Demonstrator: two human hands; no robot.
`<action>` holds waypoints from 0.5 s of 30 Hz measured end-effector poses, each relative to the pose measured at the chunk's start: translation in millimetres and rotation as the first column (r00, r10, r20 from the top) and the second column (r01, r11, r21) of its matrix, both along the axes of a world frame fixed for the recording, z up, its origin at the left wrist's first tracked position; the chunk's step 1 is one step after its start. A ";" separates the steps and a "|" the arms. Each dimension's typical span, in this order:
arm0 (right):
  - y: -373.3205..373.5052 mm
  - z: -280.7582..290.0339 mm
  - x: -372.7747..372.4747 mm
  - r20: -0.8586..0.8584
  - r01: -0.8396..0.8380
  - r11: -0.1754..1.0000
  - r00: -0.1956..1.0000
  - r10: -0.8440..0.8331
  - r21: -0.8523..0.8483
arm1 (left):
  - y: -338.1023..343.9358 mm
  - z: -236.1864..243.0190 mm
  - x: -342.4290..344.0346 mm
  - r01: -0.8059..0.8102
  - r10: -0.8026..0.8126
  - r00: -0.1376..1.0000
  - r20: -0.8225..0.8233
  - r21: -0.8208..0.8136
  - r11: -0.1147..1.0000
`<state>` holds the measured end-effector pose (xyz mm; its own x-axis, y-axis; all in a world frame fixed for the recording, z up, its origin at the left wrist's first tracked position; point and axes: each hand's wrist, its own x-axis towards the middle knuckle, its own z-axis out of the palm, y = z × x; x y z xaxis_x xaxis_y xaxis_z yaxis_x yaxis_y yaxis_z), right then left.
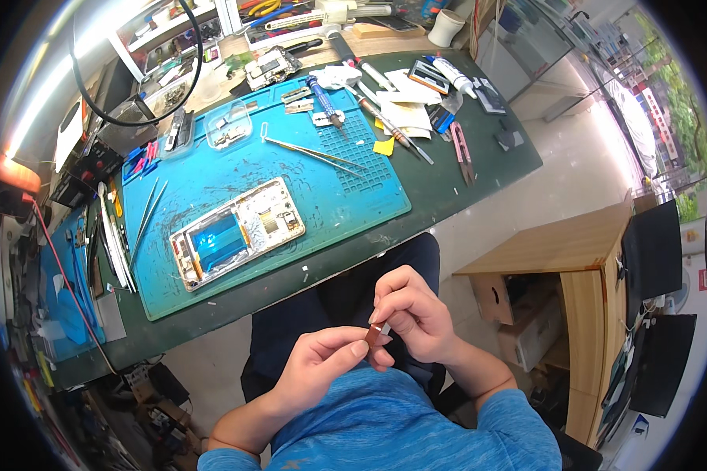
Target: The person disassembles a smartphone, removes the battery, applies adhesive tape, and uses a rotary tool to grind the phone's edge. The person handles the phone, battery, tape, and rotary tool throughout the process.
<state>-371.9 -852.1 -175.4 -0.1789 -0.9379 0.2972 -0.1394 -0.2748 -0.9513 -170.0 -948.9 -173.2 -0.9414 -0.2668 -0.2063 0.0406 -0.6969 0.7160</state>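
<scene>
Over my lap, off the table's front edge, my left hand (326,359) pinches a small reddish-brown strip (372,334) between thumb and fingers. My right hand (418,315) closes on the strip's upper end, where a pale bit shows at the fingertips. Its exact kind is too small to make out. On the blue work mat (330,208) lies an opened phone (279,216) with a white frame, a blue-wrapped battery (218,239) and exposed inner parts.
Metal tweezers (314,153) rest behind the phone, with another pair (145,216) to its left. A blue screwdriver (324,100), a clear plastic box (229,125) and pink-handled snips (462,149) lie farther back. A ring on a cable (200,55) hangs at upper left. A wooden desk (542,235) stands right.
</scene>
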 end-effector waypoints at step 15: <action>-6.9 3.6 -5.5 0.137 -0.104 0.975 0.987 0.078 0.194 | -31.0 9.1 -7.8 -0.397 0.194 0.904 -0.380 -0.916 0.056</action>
<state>-377.4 -859.0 -171.8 -0.1144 -0.9901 0.0817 0.0041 -0.0827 -0.9966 -177.8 -979.9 -164.1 -0.7133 -0.3998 0.5757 0.2007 0.6704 0.7143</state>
